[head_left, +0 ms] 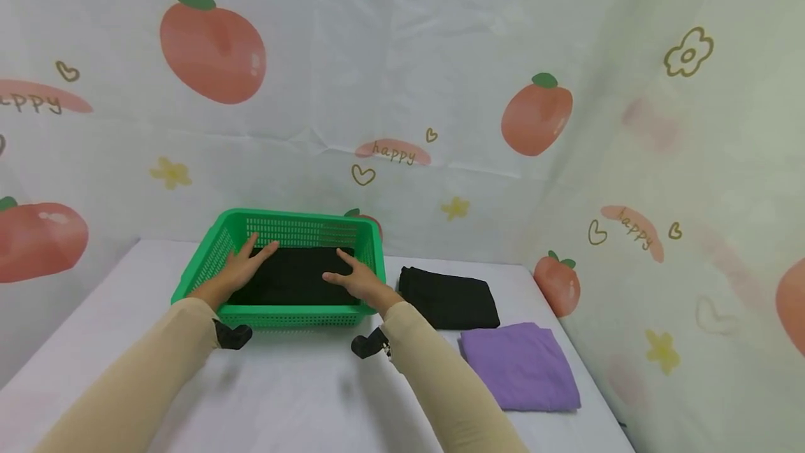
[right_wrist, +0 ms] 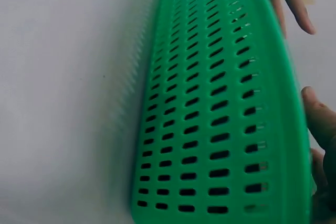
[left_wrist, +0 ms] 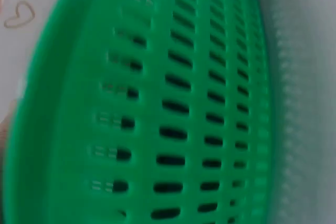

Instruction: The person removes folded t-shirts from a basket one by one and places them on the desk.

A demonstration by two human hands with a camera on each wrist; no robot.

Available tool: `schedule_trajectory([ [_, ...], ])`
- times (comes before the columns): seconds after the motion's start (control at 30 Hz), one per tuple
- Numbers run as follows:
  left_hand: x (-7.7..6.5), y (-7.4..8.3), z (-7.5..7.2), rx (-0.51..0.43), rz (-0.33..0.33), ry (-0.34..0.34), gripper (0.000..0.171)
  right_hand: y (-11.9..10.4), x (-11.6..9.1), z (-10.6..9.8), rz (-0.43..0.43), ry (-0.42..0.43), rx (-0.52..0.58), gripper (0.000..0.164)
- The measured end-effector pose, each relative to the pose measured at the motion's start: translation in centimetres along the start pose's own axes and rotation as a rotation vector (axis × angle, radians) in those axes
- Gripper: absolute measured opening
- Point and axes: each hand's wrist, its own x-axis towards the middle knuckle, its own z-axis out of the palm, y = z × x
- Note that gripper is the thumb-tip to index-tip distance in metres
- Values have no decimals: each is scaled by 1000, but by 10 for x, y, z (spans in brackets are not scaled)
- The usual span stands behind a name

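A green plastic basket [head_left: 295, 311] with slotted walls stands on the table, and a black folded cloth [head_left: 295, 277] lies inside it. At the basket's left side my left hand [head_left: 234, 274] is over the inside, thumb and fingers spread apart. My right hand [head_left: 365, 284] is over the right side, its fingers also spread and pointing inward. Neither hand grips anything; whether fingertips touch the cloth is hard to tell. In the left wrist view the basket wall [left_wrist: 144, 135] hides most of the hand. Fingers [right_wrist: 321, 114] show beyond the rim in the right wrist view.
Right of the basket lies another black folded cloth [head_left: 448, 299]. Nearer the table's right edge is a purple folded cloth [head_left: 522, 368]. The white table [head_left: 295, 397] meets a fruit-printed curtain [head_left: 302, 89] at the back and right.
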Motion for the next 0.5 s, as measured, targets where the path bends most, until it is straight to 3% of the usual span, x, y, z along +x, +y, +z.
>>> schedule_trajectory([
  [0.27,7,-10,-1,-38,-5,-126,97,2,6,8,56,12,26,74],
  [0.5,12,-16,-1,-60,-58,-169,104,2,10,6,100,-31,99,77],
])
